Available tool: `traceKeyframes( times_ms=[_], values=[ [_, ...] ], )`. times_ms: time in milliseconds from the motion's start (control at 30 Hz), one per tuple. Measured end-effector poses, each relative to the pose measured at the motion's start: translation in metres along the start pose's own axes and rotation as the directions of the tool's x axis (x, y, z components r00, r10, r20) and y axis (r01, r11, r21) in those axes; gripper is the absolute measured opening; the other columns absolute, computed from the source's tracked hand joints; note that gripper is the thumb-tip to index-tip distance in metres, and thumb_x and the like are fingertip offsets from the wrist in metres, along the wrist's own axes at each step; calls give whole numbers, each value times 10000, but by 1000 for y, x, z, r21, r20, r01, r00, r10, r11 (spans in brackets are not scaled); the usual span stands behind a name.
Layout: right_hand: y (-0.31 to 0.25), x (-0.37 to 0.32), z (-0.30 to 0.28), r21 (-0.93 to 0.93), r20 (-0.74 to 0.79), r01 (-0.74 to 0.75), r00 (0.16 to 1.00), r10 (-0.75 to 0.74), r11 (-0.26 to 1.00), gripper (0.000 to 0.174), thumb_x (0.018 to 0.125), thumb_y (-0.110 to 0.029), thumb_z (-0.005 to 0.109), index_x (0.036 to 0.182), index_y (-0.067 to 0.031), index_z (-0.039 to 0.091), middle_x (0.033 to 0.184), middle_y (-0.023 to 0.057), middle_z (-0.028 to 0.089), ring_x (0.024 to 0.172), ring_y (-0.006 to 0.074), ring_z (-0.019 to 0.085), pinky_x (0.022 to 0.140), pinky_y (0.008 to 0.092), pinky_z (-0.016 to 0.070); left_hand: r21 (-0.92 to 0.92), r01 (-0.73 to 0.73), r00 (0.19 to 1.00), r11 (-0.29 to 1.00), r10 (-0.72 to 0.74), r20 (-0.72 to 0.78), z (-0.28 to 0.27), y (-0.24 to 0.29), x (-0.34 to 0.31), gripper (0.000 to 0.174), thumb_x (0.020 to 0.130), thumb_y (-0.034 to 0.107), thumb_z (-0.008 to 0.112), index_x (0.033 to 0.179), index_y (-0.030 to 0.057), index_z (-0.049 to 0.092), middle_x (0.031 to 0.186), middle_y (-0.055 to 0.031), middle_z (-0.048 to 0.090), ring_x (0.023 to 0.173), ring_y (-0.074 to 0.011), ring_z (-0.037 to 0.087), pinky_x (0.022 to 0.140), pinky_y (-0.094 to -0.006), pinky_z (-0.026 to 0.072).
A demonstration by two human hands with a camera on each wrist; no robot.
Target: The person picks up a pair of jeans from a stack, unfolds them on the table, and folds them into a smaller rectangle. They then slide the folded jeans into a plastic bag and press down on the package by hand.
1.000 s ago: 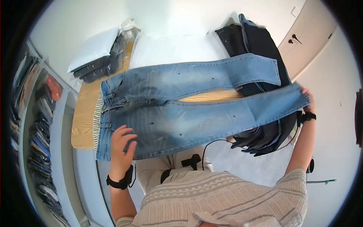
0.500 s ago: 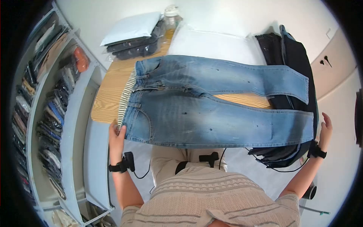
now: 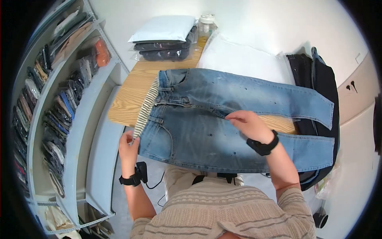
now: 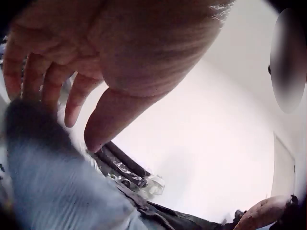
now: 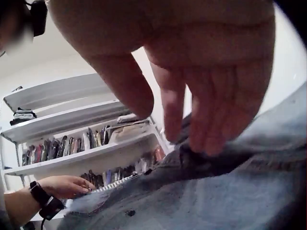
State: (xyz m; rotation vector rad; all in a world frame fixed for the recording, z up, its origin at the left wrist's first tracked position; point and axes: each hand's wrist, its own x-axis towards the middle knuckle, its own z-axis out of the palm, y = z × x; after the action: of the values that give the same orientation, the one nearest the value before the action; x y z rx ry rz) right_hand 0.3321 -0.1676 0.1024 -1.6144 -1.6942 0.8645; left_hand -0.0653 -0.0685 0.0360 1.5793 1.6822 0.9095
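A pair of faded blue jeans (image 3: 191,131) lies flat, waist to the left and legs to the right, with a striped inner waistband (image 3: 146,104) showing. At the near corner of the waist, my left hand (image 3: 128,153) pinches the denim edge between thumb and fingers. In the left wrist view the fingers pass behind the denim (image 4: 62,187). My right hand (image 3: 252,126) is over the middle of the jeans, near the crotch. In the right wrist view its fingers (image 5: 206,129) are loosely extended above the cloth, thumb apart, holding nothing.
A wooden table (image 3: 123,107) is under the jeans. At the back are bagged garments (image 3: 163,51) topped by a white packet (image 3: 163,28), a jar (image 3: 206,28) and a white sheet (image 3: 246,59). Dark trousers (image 3: 326,75) lie right, under the leg ends. Shelves of bagged clothes (image 3: 59,111) stand left.
The right hand let go of the leg hem and moved left to the middle of the jeans. The left hand moved from the upper thigh to the waist corner. The view shifted.
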Motion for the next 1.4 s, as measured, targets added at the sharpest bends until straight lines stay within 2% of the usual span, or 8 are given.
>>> traceKeyframes(
  times_ms=[200, 333, 500, 733, 967, 1133, 1267, 1400],
  values=[
    [23, 33, 46, -16, 51, -147, 988, 147, 989, 492, 890, -172, 615, 1307, 12, 429, 1213, 163, 567, 1081, 200, 556, 923, 303, 433, 46, -392, 918, 919, 387, 90, -20, 56, 34, 361, 832, 155, 641, 1133, -35, 585, 1131, -178, 606, 1055, -242, 572, 913, -335, 436],
    [19, 33, 52, 170, -44, -187, 979, 197, 968, 473, 898, -193, 615, 1286, 12, 437, 1112, 137, 610, 1008, 189, 574, 879, 305, 452, -238, -246, 797, 940, 336, 502, 18, 81, 118, 358, 880, 222, 599, 1111, -51, 591, 1031, -121, 650, 990, -187, 591, 864, -292, 450],
    [33, 32, 61, 277, -113, -162, 973, 200, 947, 460, 888, -163, 621, 1287, -21, 441, 1034, 129, 633, 934, 189, 594, 837, 309, 470, 208, -162, 771, 965, -8, 637, 90, 88, 196, 434, 894, 334, 560, 1089, -51, 603, 1015, -104, 660, 892, -191, 607, 753, -319, 470],
    [37, 30, 57, 234, -84, -164, 978, 188, 958, 464, 875, -154, 624, 1288, -22, 459, 1121, 152, 621, 993, 203, 604, 870, 309, 468, -81, -124, 892, 989, 147, 428, 97, 92, 189, 389, 913, 247, 541, 1093, -97, 574, 979, -185, 649, 881, -278, 607, 781, -379, 457],
    [43, 30, 53, 221, -10, -132, 990, 138, 966, 483, 881, -148, 613, 1312, 0, 454, 1180, 171, 599, 1039, 218, 590, 901, 318, 460, 187, -257, 891, 948, 158, 425, 111, 54, 235, 340, 904, 198, 539, 1101, -76, 583, 1000, -220, 649, 924, -315, 624, 809, -382, 464],
    [20, 10, 51, 338, -78, -148, 980, 184, 929, 452, 875, -145, 616, 1283, 1, 485, 1172, 177, 602, 1043, 246, 591, 912, 329, 451, 4, 102, 813, 995, -86, 575, 85, 85, 212, 357, 901, 297, 585, 1119, 16, 556, 949, -94, 607, 750, -185, 565, 664, -268, 470],
    [2, -43, 26, -98, -265, -10, 964, -16, 995, 341, 863, -140, 618, 1176, -13, 572, 1123, 164, 626, 1060, 269, 594, 911, 329, 446, -132, -380, 843, 916, 402, 357, 46, 63, 190, 440, 922, 255, 568, 1246, -32, 491, 1087, -122, 600, 998, -211, 567, 871, -306, 444],
    [21, -129, -6, 169, -499, -253, 811, 304, 953, 201, 884, -105, 598, 1039, 16, 643, 1003, 104, 672, 942, 171, 614, 850, 283, 462, -187, -349, 921, 918, 373, 112, -20, 43, 91, 402, 942, 162, 537, 1294, -18, 464, 1285, -137, 533, 1205, -211, 488, 1016, -308, 363]
  ],
)
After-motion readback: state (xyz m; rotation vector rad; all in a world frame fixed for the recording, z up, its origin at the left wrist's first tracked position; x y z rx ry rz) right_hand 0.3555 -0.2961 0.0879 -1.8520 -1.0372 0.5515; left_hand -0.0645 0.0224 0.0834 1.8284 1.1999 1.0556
